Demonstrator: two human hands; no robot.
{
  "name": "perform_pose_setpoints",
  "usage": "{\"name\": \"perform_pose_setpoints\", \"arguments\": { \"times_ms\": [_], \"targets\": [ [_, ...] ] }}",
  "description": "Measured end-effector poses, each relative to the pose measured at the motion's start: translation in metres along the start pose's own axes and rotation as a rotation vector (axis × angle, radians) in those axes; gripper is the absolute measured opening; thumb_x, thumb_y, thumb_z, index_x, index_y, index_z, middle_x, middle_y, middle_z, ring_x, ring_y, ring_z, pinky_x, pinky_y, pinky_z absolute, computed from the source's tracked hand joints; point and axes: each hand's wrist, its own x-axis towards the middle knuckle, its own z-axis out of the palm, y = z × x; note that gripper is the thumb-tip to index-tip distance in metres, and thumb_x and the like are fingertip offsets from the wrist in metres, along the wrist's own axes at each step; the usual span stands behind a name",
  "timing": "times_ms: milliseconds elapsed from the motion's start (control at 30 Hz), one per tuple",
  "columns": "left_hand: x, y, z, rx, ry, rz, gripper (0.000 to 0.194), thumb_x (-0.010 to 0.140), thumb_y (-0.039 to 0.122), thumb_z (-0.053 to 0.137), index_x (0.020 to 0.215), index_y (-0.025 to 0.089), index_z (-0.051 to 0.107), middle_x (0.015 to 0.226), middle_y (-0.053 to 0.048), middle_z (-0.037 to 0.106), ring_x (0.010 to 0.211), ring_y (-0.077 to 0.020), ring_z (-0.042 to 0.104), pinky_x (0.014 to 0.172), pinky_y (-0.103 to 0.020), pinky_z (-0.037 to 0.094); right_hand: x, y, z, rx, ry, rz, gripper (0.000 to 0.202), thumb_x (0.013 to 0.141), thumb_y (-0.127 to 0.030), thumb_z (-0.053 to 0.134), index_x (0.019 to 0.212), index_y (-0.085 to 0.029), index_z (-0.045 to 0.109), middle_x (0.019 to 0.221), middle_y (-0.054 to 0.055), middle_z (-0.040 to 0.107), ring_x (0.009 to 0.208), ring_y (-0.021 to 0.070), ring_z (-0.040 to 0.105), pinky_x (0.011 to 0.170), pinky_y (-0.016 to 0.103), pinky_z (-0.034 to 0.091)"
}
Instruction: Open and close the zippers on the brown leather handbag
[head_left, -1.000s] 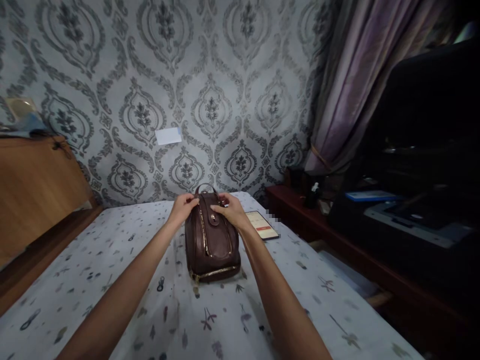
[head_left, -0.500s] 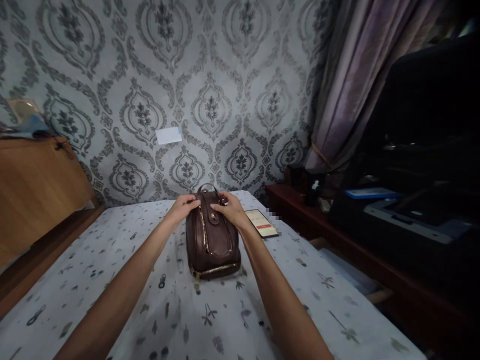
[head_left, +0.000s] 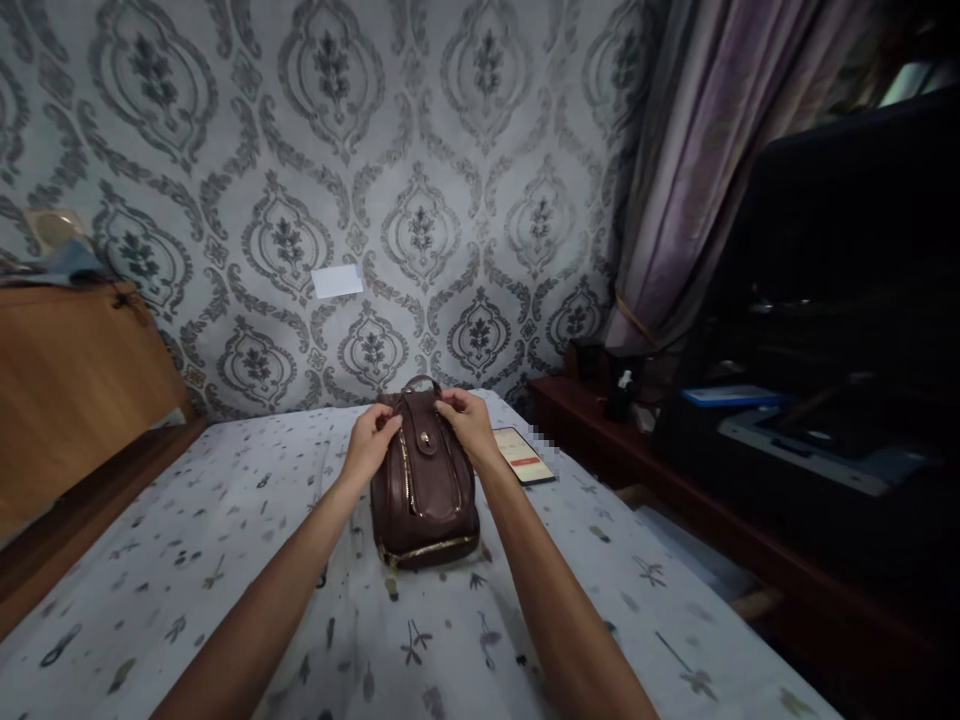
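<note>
Right thumb [head_left: 453,414] outward, bag [head_left: 433,490] lengthwise wallward

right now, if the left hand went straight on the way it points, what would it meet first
Most likely the brown bag: the left hand is at its upper left side, though exact contact is hard to tell.

A purple curtain [head_left: 690,190] hangs beside grey patterned wallpaper [head_left: 420,130] bearing a white rectangle [head_left: 337,282].

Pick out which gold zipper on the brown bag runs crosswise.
The bottom zipper, along the near end of the brown bag; the left front zipper and right front zipper run lengthwise instead.
</note>
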Motion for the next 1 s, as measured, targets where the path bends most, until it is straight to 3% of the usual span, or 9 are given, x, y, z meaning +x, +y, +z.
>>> {"name": "perform_pose_setpoints", "arguments": {
  "times_ms": [400, 667, 767, 900, 1000],
  "targets": [
    [0.001, -0.01, 0.006, 0.073, 0.056, 0.029, 0.014, 0.079, 0.032, 0.054, 0.077, 0.019, 0.059, 0.071, 0.001, 0.057, 0.071, -0.015, 0.051, 0.068, -0.025, 0.038, -0.002, -0.005, -0.002, 0.014, -0.044, 0.005, 0.022, 0.067, -0.041, 0.067, 0.065, -0.02, 0.064, 0.061, -0.001, 0.061, 0.06, 0.0155, 0.052, 0.061, 0.028, 0.039],
    [0.001, -0.004, 0.002, 0.1, 0.015, 0.029, 0.013, 0.081, 0.031, 0.053, 0.078, 0.018, 0.056, 0.072, 0.002, 0.055, 0.071, -0.0147, 0.051, 0.069, -0.026, 0.039, -0.001, -0.006, -0.005, 0.009, -0.114, 0.021, 0.027, 0.067, -0.046, 0.068, 0.063, -0.02, 0.062, 0.06, -0.001, 0.06, 0.06, 0.0153, 0.052, 0.062, 0.029, 0.04],
    [-0.004, 0.002, 0.0, 0.085, 0.039, 0.048, 0.013, 0.082, 0.028, 0.055, 0.09, 0.019, 0.055, 0.08, 0.0, 0.058, 0.077, -0.0157, 0.055, 0.074, -0.028, 0.043, -0.002, -0.008, -0.005, 0.01, -0.129, 0.03, 0.027, 0.067, -0.046, 0.068, 0.062, -0.02, 0.061, 0.059, -0.002, 0.059, 0.059, 0.0145, 0.051, 0.062, 0.028, 0.04],
    [-0.023, 0.021, 0.0, 0.263, 0.186, 0.219, 0.025, 0.085, 0.028, 0.057, 0.108, 0.02, 0.05, 0.104, -0.007, 0.058, 0.099, -0.0208, 0.054, 0.087, -0.035, 0.044, -0.003, -0.01, -0.006, 0.013, -0.143, 0.038, 0.027, 0.066, -0.046, 0.07, 0.062, -0.02, 0.062, 0.059, -0.002, 0.059, 0.059, 0.0144, 0.051, 0.062, 0.028, 0.039],
    [-0.038, 0.041, 0.003, 0.503, 0.109, 0.415, 0.016, 0.088, 0.031, 0.058, 0.1, 0.021, 0.055, 0.102, -0.006, 0.058, 0.103, -0.0238, 0.051, 0.091, -0.038, 0.041, -0.003, -0.011, -0.007, 0.019, -0.147, 0.044, 0.027, 0.067, -0.046, 0.07, 0.063, -0.02, 0.062, 0.06, -0.002, 0.059, 0.059, 0.0143, 0.051, 0.062, 0.028, 0.039]
  ]
}}
